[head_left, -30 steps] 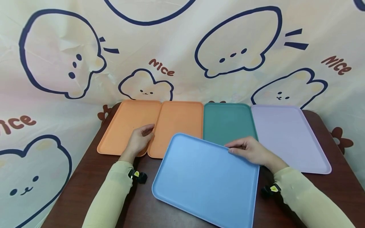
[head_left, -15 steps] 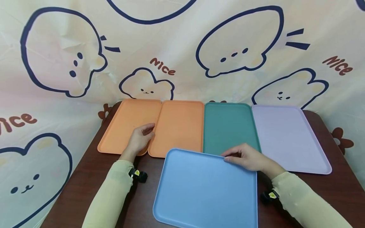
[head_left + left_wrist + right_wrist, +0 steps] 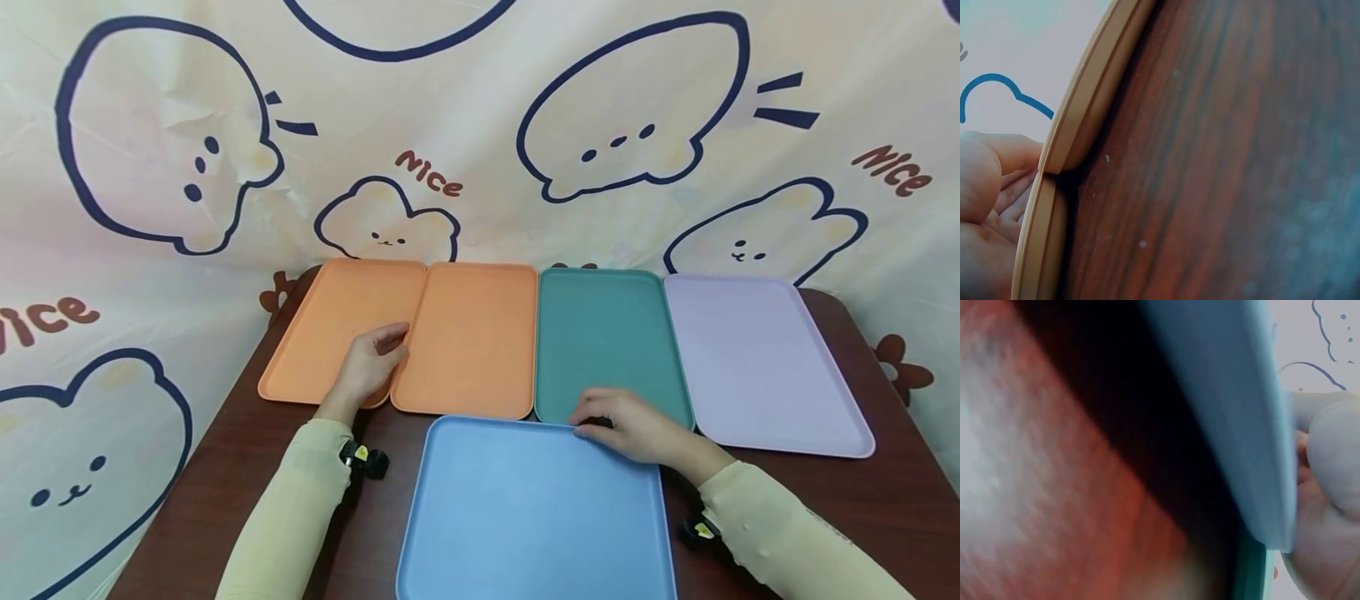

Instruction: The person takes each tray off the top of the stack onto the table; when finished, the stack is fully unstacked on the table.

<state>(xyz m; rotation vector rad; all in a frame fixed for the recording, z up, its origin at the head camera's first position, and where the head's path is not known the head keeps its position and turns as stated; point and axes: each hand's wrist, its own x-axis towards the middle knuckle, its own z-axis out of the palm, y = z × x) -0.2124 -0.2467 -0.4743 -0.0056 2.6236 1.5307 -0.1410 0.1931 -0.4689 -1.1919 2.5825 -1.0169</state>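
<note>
A blue tray (image 3: 536, 512) lies in front of the row in the head view, its near side cut off by the frame. My right hand (image 3: 622, 425) pinches its far rim near the right corner; the right wrist view shows the tray's edge (image 3: 1235, 425) beside the thumb. My left hand (image 3: 370, 360) rests over the seam between the left orange tray (image 3: 360, 296) and the second orange tray (image 3: 472, 342), fingers loosely bent and tips at the second tray's rim. In the left wrist view, tray rims partly hide that hand (image 3: 997, 194).
To the right of the orange trays stand a green tray (image 3: 607, 333) and a lilac tray (image 3: 765, 367), side by side. All are on a dark brown table (image 3: 225, 492). A patterned cloth (image 3: 480, 108) hangs behind the table.
My right hand has drawn the blue tray nearer and turned it straighter, uncovering more of the green tray. The left hand has stayed in place.
</note>
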